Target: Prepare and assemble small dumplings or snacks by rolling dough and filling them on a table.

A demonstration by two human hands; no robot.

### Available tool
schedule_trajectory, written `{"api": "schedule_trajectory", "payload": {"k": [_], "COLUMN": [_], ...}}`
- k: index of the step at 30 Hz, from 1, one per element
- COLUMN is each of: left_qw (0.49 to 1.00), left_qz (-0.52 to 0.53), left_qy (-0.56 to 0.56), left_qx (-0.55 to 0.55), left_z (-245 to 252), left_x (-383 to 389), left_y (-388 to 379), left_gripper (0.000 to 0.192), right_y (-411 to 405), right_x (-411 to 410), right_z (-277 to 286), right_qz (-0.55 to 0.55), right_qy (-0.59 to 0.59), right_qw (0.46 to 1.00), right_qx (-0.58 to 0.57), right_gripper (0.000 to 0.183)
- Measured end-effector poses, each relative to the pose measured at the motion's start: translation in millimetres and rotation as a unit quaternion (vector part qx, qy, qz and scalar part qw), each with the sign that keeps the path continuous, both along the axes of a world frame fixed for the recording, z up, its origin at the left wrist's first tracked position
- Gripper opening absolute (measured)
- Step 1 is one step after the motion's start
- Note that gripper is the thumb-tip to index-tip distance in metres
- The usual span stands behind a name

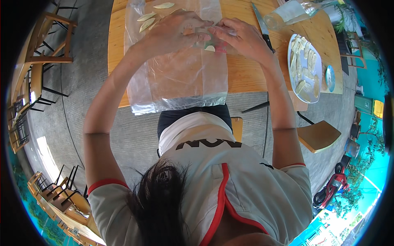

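Note:
Over a wooden table, my left hand (180, 32) and my right hand (244, 38) meet with their fingertips close together. Between them they grip a small clear plastic bag (212, 42) with green and red print. My fingers hide much of it. A pale half-round piece (210, 48) shows just below the fingers. Under my hands lies a large clear plastic sheet (175, 77), whose near edge hangs past the table. Several pale, flat oval pieces (146, 24) rest on the sheet beside my left hand.
Right of my hands, a knife (261, 21) with a black handle lies near a glass bottle (287, 14) on its side. A white plate (314, 81) holds several pale strips. Beside it sits a small blue lid or dish (330, 78). A wooden-seated chair (318, 135) stands at right.

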State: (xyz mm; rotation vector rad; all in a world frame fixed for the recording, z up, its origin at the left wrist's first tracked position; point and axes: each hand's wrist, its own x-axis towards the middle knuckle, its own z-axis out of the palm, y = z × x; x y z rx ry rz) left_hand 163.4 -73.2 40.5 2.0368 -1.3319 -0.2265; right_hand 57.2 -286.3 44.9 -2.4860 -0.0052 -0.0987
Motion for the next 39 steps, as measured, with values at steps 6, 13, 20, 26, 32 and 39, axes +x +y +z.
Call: {"api": "schedule_trajectory", "payload": {"k": [6,13,20,26,32,39], "left_qw": [0.987,0.979,0.982,0.982,0.98,0.985], "left_qz": [0.023,0.031,0.02,0.006,-0.006,-0.018], "left_qy": [-0.103,-0.15,-0.102,-0.041,0.028,0.065], "left_qx": [-0.119,-0.138,-0.158,-0.186,-0.198,-0.157], "left_z": [1.6,-11.5,-17.5,-22.8,-26.8,-12.2], "left_x": [-20.4,-23.3,-15.9,-4.4,2.3,1.3], "left_y": [6.0,5.7,-6.7,-17.2,-20.2,-24.4], "left_gripper": [0.029,0.03,0.032,0.027,0.025,0.014], "right_y": [-9.3,-1.0,2.4,-1.5,-0.4,2.7], "right_x": [15.6,29.8,42.9,50.6,46.3,43.5], "right_z": [-10.8,-7.2,-14.4,-20.4,-15.5,-18.2], "right_qz": [0.001,-0.051,-0.1,-0.112,-0.121,-0.131], "right_qy": [0.072,-0.04,-0.059,-0.08,-0.053,-0.061], "right_qw": [0.997,0.998,0.993,0.989,0.991,0.989], "right_qx": [0.042,-0.02,-0.01,-0.052,-0.026,-0.01], "right_gripper": [0.046,0.037,0.033,0.034,0.034,0.034]}}
